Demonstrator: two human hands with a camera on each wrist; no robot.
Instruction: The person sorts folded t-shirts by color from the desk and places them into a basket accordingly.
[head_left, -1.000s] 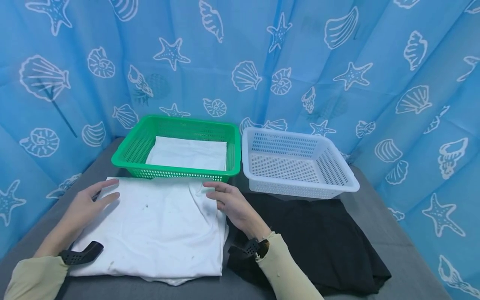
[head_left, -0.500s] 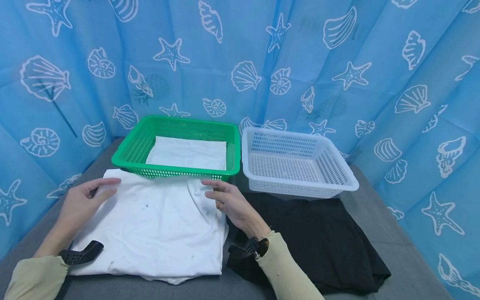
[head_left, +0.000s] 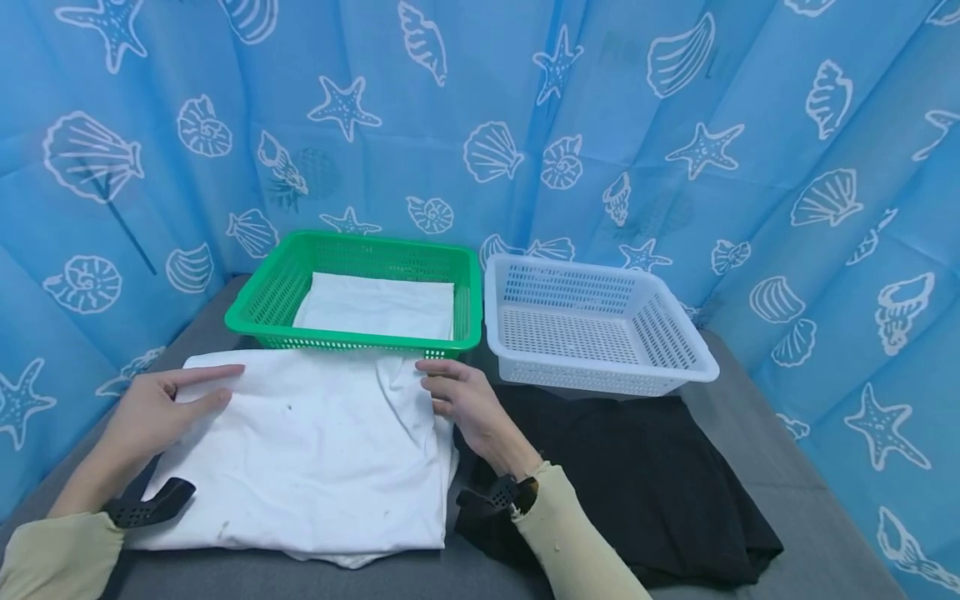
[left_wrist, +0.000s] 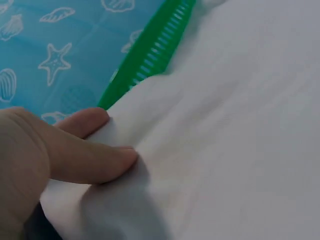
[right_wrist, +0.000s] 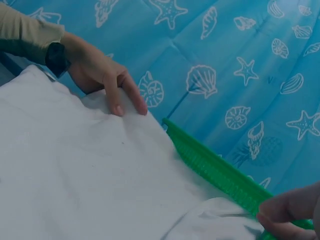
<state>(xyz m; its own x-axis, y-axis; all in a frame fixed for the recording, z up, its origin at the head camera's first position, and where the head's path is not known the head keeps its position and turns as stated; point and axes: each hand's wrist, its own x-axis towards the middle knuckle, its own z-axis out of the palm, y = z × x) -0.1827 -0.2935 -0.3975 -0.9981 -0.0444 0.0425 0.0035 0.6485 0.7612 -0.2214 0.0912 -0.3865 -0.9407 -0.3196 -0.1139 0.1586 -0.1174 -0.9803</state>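
A folded white garment with a few small dark marks lies in front of the green basket. My left hand touches its far left corner, thumb and index finger straight and apart. In the left wrist view the thumb rests on the fabric; the other fingers are mostly hidden. At the far right corner, by a curved seam, my right hand pinches the garment's edge with bent fingers. A folded black garment lies to the right, partly under my right forearm.
Inside the green basket is a folded white cloth. Beside it stands a white basket with its perforated bottom showing. Both are on a grey-covered surface, with a blue seashell curtain behind.
The garment's far left corner was lifted half a second ago; now it is spread flatter and further left. My left hand has shifted left. My right hand has barely moved.
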